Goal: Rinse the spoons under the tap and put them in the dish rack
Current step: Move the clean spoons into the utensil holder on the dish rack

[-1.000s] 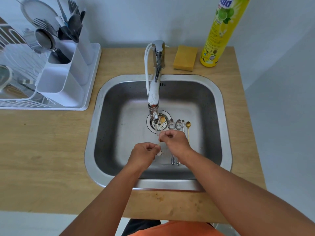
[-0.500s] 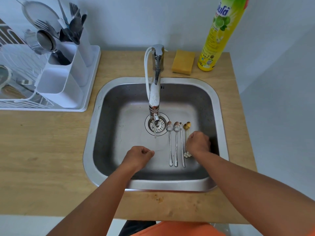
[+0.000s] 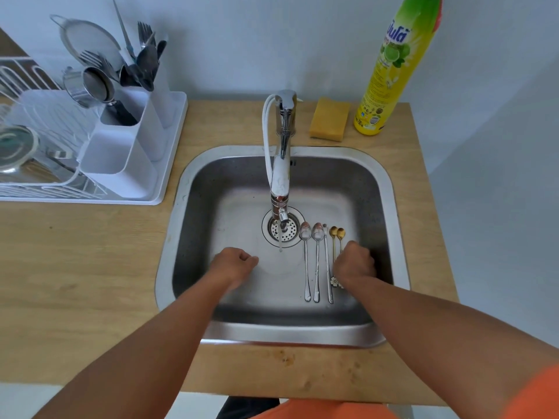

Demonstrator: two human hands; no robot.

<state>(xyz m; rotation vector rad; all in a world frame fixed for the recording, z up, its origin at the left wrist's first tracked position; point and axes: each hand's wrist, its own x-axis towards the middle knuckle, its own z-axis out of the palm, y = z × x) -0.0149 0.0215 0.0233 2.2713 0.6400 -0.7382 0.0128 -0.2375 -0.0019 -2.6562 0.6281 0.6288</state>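
Nearest the camera, two bare forearms reach over the front rim of the steel sink (image 3: 284, 335), which is set into a wooden counter (image 3: 75, 267). The left hand (image 3: 234, 263) hovers low over the basin floor with its fingers curled into a loose fist and nothing visible in them. The right hand (image 3: 354, 264) is down on the handles of the two gold spoons (image 3: 337, 232), knuckles up; whether its fingers are pinching a handle or only resting there cannot be told, since they are hidden beneath the hand. A flower-shaped handle end (image 3: 334, 281) shows just beside the wrist. To the left of the gold pair, three silver spoons (image 3: 316, 261) lie side by side on the sink floor, bowls toward the drain strainer (image 3: 283, 232). A thin stream of water falls from the tap (image 3: 281, 179) over the drain, so rinsing is probably the step in hand, with all five spoons yet to reach the dish rack (image 3: 99, 189). The next move likely calls for lifting one thin handle cleanly off the wet steel without dragging its neighbours, then bringing the bowl under the stream. Further back stand a yellow sponge (image 3: 329, 122) and a bottle of dish soap (image 3: 390, 80), and at far left the rack's white cutlery holder (image 3: 127, 152) already carries forks and spoons.
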